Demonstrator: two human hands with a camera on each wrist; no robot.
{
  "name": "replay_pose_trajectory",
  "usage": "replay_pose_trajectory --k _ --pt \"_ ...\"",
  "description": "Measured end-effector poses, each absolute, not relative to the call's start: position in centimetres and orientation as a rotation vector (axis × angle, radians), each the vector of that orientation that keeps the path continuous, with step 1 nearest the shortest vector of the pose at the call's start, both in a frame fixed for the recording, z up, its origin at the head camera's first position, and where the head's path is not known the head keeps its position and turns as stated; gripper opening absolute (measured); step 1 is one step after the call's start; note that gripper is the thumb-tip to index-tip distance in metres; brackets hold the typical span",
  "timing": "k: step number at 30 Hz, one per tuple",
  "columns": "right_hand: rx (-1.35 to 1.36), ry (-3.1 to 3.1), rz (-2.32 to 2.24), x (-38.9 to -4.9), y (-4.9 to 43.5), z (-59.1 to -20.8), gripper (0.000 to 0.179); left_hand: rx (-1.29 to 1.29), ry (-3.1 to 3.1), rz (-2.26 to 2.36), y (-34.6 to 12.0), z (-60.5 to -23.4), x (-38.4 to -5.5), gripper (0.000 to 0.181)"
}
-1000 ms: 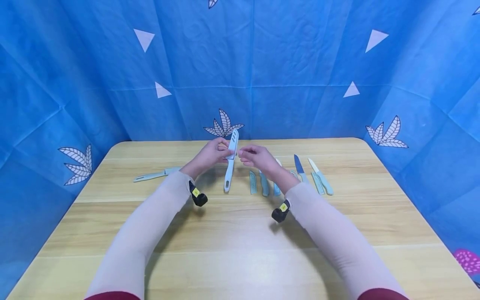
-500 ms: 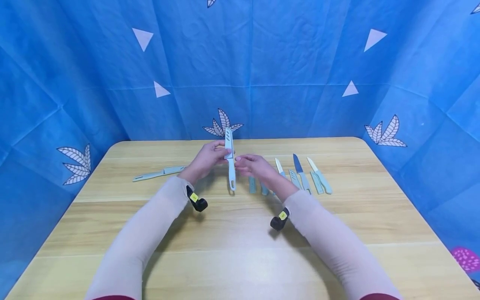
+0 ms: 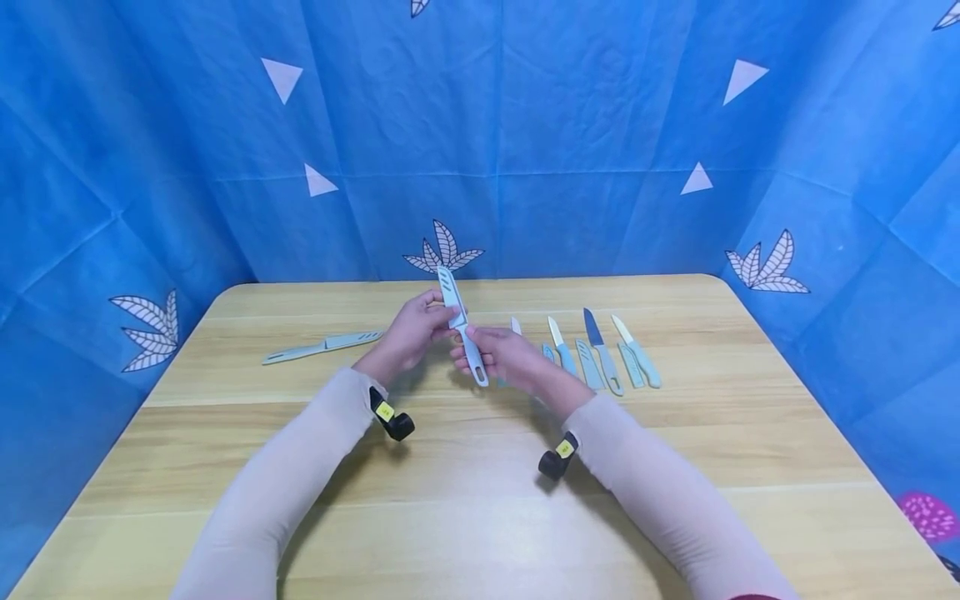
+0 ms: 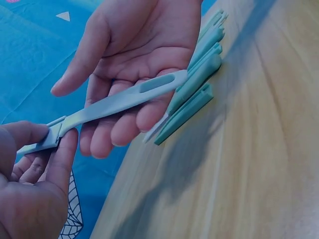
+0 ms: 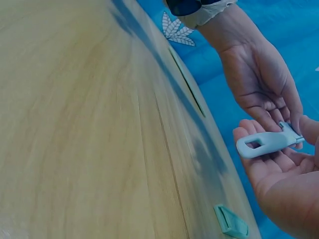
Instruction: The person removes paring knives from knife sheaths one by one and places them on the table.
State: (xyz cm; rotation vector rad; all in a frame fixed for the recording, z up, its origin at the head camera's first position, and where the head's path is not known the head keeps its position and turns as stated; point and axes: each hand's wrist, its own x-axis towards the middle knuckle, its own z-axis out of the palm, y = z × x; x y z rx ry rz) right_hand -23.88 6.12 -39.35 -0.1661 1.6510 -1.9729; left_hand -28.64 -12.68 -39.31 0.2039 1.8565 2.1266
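Note:
My left hand (image 3: 412,335) pinches the pale blue slotted sheath (image 3: 450,293) of a kitchen knife between thumb and fingers. The knife's handle (image 4: 119,103), pale with a long hole near its end, slants down toward the right, above the table. My right hand (image 3: 510,360) lies palm up beneath that handle, which crosses its outstretched fingers. In the left wrist view its thumb stands apart from the handle. The blade is hidden inside the sheath. Behind the right hand, part of the knife row is covered.
On the wooden table (image 3: 480,467), a sheathed knife (image 3: 322,347) lies at the left. A row at the right holds a dark-bladed knife (image 3: 602,350), white-bladed knives (image 3: 637,350) and loose sheaths (image 3: 589,364). A patterned blue curtain (image 3: 480,125) hangs behind the table.
The sheathed knife has tilted, its handle end swinging right and its tip left. My right hand has moved left and turned palm up beneath the handle. My left hand keeps hold of the sheath.

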Motion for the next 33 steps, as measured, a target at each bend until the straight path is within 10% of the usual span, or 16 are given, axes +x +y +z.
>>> replay_pose_trajectory --k 33 --pt "-0.234 1.771 -1.815 -21.2 7.6 -38.5 0.036 0.133 1.332 2.257 -14.1 -39.3 -24.7 0.039"
